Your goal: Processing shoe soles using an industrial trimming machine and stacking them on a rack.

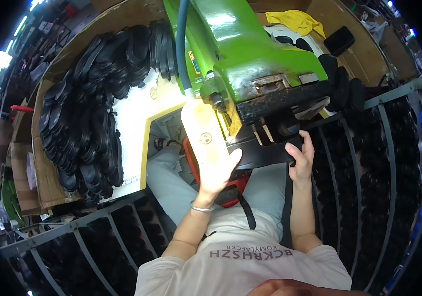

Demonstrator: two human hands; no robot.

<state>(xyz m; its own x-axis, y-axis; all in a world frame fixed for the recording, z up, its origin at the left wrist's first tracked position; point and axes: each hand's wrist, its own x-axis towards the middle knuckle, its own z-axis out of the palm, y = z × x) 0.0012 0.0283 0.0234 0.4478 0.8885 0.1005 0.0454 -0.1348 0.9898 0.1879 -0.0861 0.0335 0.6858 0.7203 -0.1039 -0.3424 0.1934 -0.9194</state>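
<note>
A flat black shoe sole [263,157] lies across the front of a green machine [245,54], under its dark working head [285,106]. My left hand [216,175] grips the sole's left end; its thumb shows, while glare and a lit white lamp [203,128] hide most of its fingers. At the other end, my right hand [302,160] is closed on the sole, thumb in front and index finger bent up beside the machine's head. Part of the sole is hidden beneath that head.
Piled black soles [92,108] fill a cardboard box [48,182] on the left. A yellow cloth [297,22] and a black pad-like piece [339,40] lie at the far right. Metal racks [386,133] full of dark items flank me. A blue-grey cable [182,49] runs to the lamp.
</note>
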